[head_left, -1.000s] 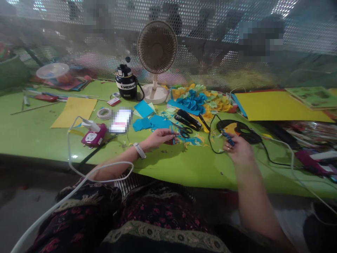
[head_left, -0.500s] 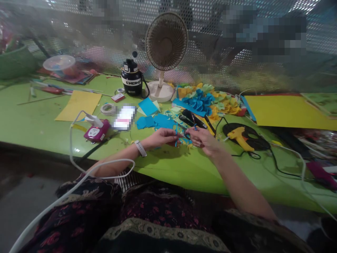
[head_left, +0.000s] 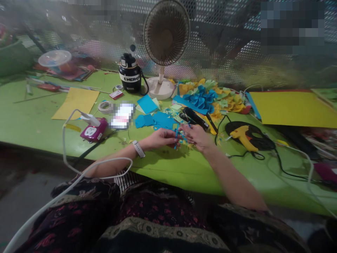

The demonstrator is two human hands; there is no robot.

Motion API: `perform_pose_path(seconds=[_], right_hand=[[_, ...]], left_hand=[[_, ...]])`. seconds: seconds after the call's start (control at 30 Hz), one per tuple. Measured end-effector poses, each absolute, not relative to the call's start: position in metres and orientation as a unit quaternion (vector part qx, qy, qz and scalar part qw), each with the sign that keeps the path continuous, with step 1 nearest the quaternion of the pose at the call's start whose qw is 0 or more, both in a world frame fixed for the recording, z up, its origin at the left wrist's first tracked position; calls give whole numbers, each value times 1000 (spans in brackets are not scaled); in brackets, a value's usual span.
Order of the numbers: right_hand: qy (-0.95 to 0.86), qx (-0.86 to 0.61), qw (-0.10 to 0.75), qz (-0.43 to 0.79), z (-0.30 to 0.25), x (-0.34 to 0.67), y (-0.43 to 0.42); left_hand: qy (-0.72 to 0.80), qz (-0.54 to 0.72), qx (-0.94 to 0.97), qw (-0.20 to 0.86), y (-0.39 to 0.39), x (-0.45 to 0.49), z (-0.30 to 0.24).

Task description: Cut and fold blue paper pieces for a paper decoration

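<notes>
My left hand (head_left: 161, 137), with a white wristband, pinches a thin blue paper strip (head_left: 176, 135) above the green table (head_left: 39, 123). My right hand (head_left: 196, 136) meets it from the right, its fingers closed on the same small blue paper piece. Both hands hover just in front of black scissors (head_left: 193, 117) and a scatter of blue paper scraps (head_left: 155, 121). A yellow glue gun (head_left: 243, 135) lies on a black mat to the right of my right hand.
A desk fan (head_left: 165, 38) and a black jug (head_left: 129, 75) stand at the back. Folded blue and yellow paper pieces (head_left: 207, 98) are heaped behind the scissors. Yellow sheets (head_left: 292, 107) lie right and left (head_left: 76, 102). A pink power socket (head_left: 91, 131), tape roll (head_left: 104, 106) and cables lie left.
My right hand has left the glue gun area and come leftward to meet my left hand at the blue strip. The view has shifted slightly.
</notes>
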State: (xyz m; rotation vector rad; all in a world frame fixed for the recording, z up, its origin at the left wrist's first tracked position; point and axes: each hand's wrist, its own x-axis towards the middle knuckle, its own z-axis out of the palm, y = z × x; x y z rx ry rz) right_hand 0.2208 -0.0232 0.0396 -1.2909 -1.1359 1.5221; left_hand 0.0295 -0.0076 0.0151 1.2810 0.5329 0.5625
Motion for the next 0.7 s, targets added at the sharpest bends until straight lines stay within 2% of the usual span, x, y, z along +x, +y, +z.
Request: perform_pose_path(seconds=[0.07, 0.23, 0.33, 0.7], right_hand=[[-445, -507, 411, 613, 37, 216, -26], [-414, -485, 530, 559, 35, 207, -24], [-389, -474, 573, 544, 37, 211, -20], [-337, -466, 619, 535, 43, 215, -19]], left_hand=[[239, 249, 594, 727, -8, 30, 15], [241, 246, 553, 759, -9, 31, 13], [252, 253, 515, 779, -10, 32, 14], [293, 274, 487, 776, -12, 32, 23]])
